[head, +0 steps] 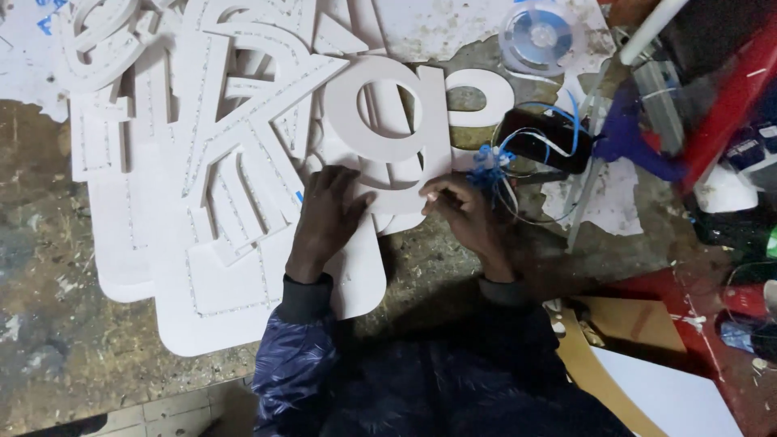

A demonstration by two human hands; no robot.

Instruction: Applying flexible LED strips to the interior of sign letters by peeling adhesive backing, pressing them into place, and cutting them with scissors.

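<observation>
My left hand (328, 214) lies flat, fingers spread, pressing down on the lower part of a white cut-out letter (387, 133), not clasping anything. My right hand (461, 212) is at the letter's lower right edge with its fingertips (433, 194) pinched together on or just beside that edge; I cannot tell whether they nip the board itself or one of the thin wires there. The letter is a rounded shape with an oval hole, lying flat on top of a heap of other white letters (235, 137) that spreads to the left, several of them lined with rows of small dots along their edges. All of it rests on a rough, stained workbench (57, 324). Just right of my right hand I see a tangle of blue and white wires (494, 162) running to a small black box (544, 139). Above that sits a clear reel (541, 34) of strip. Further right lie a purple tool (627, 133) and red clutter (728, 97), blurred.
</observation>
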